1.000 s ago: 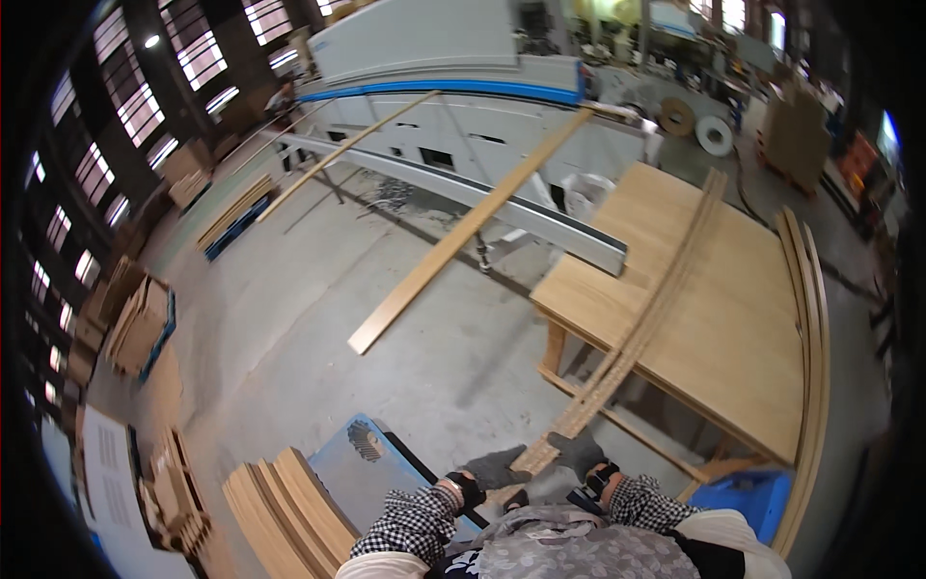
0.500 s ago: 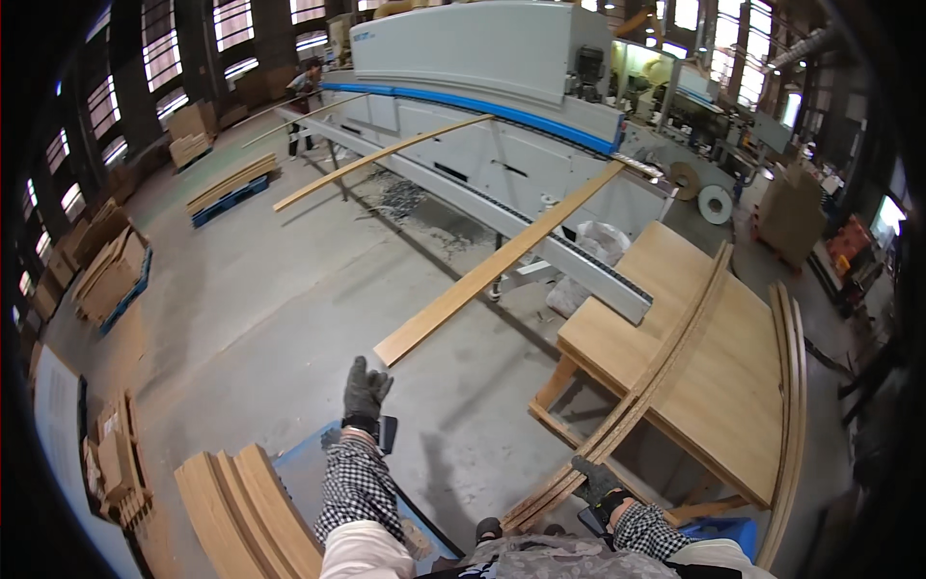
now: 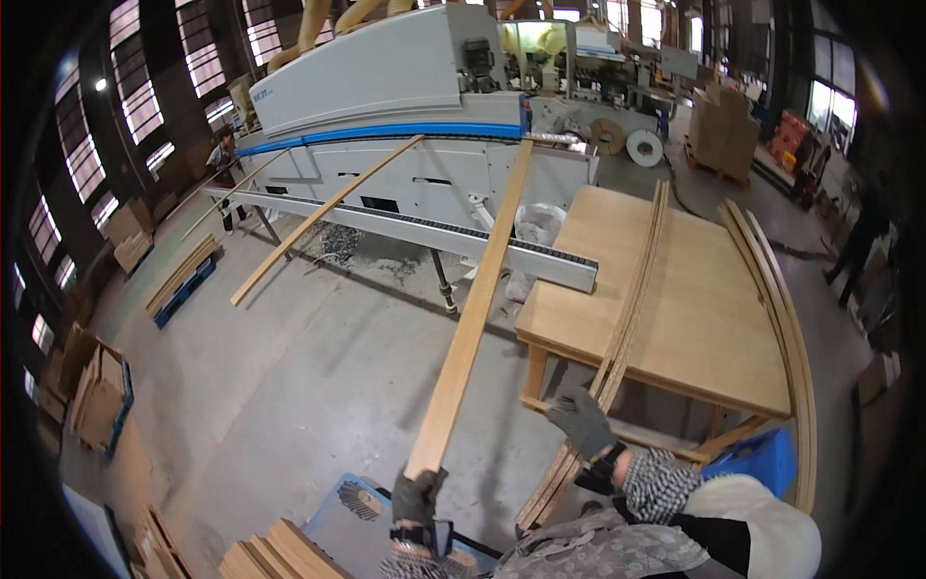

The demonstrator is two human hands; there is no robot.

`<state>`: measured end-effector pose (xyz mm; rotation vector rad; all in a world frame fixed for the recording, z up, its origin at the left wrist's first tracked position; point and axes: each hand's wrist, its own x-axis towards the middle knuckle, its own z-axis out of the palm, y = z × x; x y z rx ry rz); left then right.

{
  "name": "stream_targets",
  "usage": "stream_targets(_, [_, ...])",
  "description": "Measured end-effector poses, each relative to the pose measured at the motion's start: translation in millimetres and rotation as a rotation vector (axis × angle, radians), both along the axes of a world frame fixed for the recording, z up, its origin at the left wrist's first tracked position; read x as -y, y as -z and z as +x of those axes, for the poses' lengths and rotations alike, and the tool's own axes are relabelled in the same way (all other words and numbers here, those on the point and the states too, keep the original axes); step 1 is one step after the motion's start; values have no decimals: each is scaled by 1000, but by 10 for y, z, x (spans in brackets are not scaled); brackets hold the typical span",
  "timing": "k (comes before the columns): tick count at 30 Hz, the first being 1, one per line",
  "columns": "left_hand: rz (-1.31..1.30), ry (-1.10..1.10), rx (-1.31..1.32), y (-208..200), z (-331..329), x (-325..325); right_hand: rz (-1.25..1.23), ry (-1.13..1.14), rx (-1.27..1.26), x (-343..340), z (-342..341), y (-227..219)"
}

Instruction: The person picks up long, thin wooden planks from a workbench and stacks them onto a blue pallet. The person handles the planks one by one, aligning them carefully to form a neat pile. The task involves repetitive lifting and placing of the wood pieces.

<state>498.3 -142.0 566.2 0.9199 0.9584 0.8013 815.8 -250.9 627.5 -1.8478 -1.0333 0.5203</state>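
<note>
My left hand (image 3: 418,498), in a dark grey glove, is closed around the near end of a long, light wooden board (image 3: 474,314). The board slopes away from me across the machine's side rail, its far end at the machine's blue edge. My right hand (image 3: 582,425), gloved too, is at the long narrow strips (image 3: 632,307) that overhang the near edge of a wooden table (image 3: 719,309). Its fingers are stretched out to the left over the strips; whether they touch them I cannot tell.
A long grey machine (image 3: 367,82) with a side rail (image 3: 540,262) spans the far side. Another board (image 3: 323,214) leans out from it, further left. More strips (image 3: 772,289) lie along the table's right side. Stacked boards (image 3: 275,555) are at lower left. A person (image 3: 224,169) stands far left.
My left hand has reached the board's near end and closed on it; that end now lies nearer to me. The right hand has loosened from the strips. The view has turned right.
</note>
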Motion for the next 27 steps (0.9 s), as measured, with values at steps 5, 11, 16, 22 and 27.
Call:
stream_targets(5, [-77,64,2,-307,-412,1029,30,-132,-1005,-718,-179,746])
stream_targets(11, [238,45,-1048,-557,-1033,1844,106,-256,-1675,-690,-754,628])
stream_targets(16, [97,145,-1006,-619,-903,2349,140,-268,-1610,-193,-699,511])
stream_targets(22, [363,257,-1188,-827,-541,2155,99,-92,-1418,-70,-322,282])
stream_targets(27, [620,243,-1118,-1001,-291,1746,199,89,-1582,-211,48,258])
